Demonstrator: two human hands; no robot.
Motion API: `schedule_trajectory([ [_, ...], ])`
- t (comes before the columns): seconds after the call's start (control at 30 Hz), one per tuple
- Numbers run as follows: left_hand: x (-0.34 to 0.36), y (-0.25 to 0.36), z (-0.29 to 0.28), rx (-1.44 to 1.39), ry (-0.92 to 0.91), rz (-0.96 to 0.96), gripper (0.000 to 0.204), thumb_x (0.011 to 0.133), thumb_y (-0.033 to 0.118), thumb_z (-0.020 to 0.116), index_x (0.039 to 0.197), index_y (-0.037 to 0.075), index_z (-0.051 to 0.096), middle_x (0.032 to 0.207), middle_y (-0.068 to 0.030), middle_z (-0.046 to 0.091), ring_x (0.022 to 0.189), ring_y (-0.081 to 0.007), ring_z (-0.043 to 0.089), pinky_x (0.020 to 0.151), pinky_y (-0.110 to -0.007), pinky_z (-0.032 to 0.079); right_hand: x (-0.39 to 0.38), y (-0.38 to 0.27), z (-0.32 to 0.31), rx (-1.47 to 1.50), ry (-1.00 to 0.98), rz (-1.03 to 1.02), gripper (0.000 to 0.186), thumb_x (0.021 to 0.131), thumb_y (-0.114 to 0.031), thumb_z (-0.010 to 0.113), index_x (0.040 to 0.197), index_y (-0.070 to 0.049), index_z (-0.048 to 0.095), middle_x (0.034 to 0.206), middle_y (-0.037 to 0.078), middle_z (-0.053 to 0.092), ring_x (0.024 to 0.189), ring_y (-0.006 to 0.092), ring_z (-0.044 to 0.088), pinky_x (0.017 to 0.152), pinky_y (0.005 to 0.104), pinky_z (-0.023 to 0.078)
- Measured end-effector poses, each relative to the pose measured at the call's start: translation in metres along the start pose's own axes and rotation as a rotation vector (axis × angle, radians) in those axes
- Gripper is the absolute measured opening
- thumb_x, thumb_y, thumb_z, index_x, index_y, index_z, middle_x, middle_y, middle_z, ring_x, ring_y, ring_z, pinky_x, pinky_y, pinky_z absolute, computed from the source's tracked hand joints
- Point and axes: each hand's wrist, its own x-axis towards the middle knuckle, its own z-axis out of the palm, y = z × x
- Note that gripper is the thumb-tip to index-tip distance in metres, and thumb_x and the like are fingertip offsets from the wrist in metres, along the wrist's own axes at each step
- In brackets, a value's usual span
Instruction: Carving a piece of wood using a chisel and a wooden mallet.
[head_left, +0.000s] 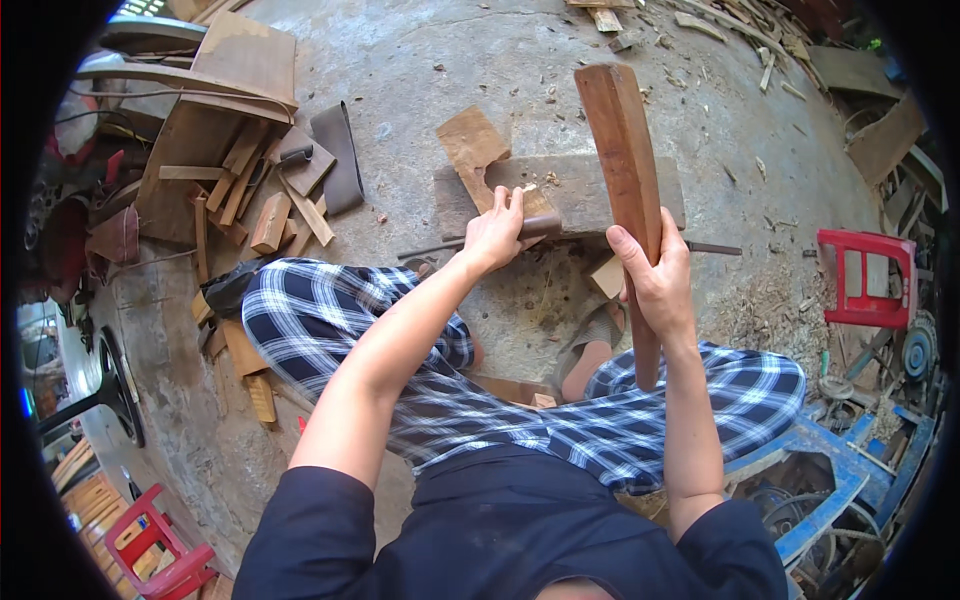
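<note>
My left hand [493, 235] is closed around a chisel [540, 226]; its round wooden handle sticks out to the right and its thin metal shank points left. The fingertips are by a light board [472, 140] with a rounded notch in its edge. That board rests tilted across a thick, weathered wooden block [610, 190] on the floor. In my right hand [660, 280] is a long reddish-brown wooden club [625, 150], held upright at its narrow lower part, its broad end away from me. Another metal rod [715, 248] shows to the right, partly behind the club.
Wood offcuts [270, 222] and a dark folded sheet [338, 158] lie at left. A red plastic stool [868, 278] stands right, above a blue metal frame [800, 520]. Another red stool [160, 545] is lower left. Wood chips [770, 300] litter the concrete floor.
</note>
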Motion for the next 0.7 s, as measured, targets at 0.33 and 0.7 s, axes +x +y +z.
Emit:
schedule_trajectory([
  [0.33,0.091,0.028,0.004,-0.973,0.168,-0.741,0.067,0.082,0.026,0.081,0.132,-0.004,0.049,0.132,-0.0249,0.056,0.115,-0.0382,0.064,0.099,-0.05,0.051,-0.004,-0.008,-0.003,-0.043,-0.045,-0.002,0.049,0.089,-0.041,0.078,0.111,-0.001,0.061,0.078,0.005,0.065,0.053,0.0106,0.058,0.046,0.0261,0.047],
  [0.7,0.086,0.063,-0.129,-1.282,0.608,-0.038,0.032,0.084,0.03,0.085,0.091,0.009,0.062,0.076,-0.0013,0.061,0.069,-0.0116,0.06,0.065,-0.031,0.051,-0.009,-0.005,-0.016,0.009,0.035,-0.007,0.051,0.089,-0.044,0.078,0.11,-0.001,0.061,0.079,0.005,0.065,0.056,0.01,0.059,0.046,0.0254,0.049],
])
